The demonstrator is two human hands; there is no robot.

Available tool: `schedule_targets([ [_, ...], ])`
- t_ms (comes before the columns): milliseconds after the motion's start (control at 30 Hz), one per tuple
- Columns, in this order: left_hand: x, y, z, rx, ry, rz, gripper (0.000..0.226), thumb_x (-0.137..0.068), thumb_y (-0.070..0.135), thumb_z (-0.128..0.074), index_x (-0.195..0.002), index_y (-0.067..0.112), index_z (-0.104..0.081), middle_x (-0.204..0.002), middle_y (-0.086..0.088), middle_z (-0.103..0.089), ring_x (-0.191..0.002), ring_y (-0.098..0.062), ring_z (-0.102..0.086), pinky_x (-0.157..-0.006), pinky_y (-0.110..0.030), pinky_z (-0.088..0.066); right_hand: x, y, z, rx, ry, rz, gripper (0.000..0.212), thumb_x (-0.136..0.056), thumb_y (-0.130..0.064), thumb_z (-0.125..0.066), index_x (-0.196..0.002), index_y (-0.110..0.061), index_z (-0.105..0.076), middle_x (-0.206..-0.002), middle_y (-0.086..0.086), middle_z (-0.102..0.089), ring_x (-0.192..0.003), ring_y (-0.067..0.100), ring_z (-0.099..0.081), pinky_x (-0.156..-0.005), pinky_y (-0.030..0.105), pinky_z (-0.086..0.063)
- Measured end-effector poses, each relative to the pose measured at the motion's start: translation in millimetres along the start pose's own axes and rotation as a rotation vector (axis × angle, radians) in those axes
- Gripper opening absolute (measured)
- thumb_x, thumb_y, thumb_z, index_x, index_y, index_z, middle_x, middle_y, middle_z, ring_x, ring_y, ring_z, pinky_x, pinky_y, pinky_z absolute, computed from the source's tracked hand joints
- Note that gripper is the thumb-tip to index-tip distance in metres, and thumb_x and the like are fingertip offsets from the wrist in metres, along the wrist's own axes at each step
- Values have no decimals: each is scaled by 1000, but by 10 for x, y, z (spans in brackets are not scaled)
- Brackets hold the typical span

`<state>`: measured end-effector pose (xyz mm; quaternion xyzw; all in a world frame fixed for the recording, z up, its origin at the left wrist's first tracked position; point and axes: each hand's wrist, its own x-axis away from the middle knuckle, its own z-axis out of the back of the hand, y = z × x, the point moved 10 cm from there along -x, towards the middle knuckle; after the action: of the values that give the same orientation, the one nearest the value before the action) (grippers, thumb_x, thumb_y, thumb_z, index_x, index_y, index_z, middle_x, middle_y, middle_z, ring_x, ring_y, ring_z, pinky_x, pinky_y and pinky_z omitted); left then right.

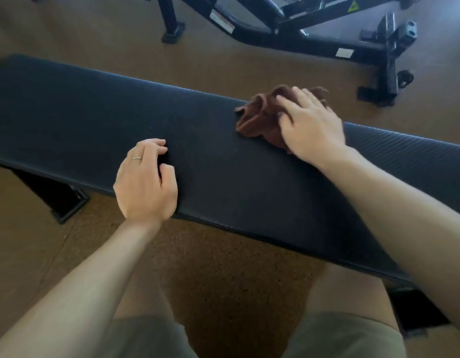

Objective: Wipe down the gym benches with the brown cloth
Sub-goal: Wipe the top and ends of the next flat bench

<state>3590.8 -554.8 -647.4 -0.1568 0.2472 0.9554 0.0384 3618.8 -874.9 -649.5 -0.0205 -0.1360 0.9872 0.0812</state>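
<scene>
A long black padded gym bench (223,161) runs across the view from upper left to lower right. A crumpled brown cloth (260,117) lies on its far edge, right of the middle. My right hand (309,125) lies flat on the cloth with fingers spread, pressing it onto the pad. My left hand (146,182) rests on the near edge of the bench with its fingers loosely curled on the pad, holding nothing. It has a ring on one finger.
A second bench with a black metal frame (314,34) stands on the brown cork-like floor (223,267) behind. The near bench's black feet show at lower left (63,200) and lower right (414,313). My legs in shorts stand close to the bench.
</scene>
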Motion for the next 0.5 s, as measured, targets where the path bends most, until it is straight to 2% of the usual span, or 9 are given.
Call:
schedule_targets([
  [100, 11, 28, 1, 10, -5, -23, 30, -88, 16, -44, -111, 15, -62, -130, 6, -65, -118, -20, -59, -89, -42, -50, 222, 447, 102, 17, 4, -200, 51, -108, -44, -33, -158, -35, -41, -172, 3, -24, -159, 20, -17, -128, 48, -16],
  [233, 10, 48, 11, 32, -13, -81, 30, -90, 18, -43, -111, 13, -64, -127, 0, -67, -116, -23, -61, -97, -46, -52, 286, 109, 8, 65, 47, -300, 54, -108, -41, -30, -160, -30, -37, -173, 9, -17, -160, 24, -12, -128, 54, -9],
  [400, -13, 44, 9, 57, -63, -94, 33, -90, 18, -40, -112, 12, -64, -126, -3, -67, -119, -23, -61, -108, -46, -46, 407, -1242, -364, 60, -6, -8, 55, -108, -40, -32, -162, -28, -32, -173, 7, -18, -161, 24, -13, -128, 56, -10],
  [500, -15, 31, 3, 72, -83, -108, 32, -91, 17, -42, -114, 12, -64, -126, -4, -66, -121, -23, -60, -112, -44, -43, 934, -1468, -404, 75, 23, 56, 52, -109, -40, -34, -160, -29, -37, -172, 3, -24, -160, 24, -18, -129, 54, -17],
])
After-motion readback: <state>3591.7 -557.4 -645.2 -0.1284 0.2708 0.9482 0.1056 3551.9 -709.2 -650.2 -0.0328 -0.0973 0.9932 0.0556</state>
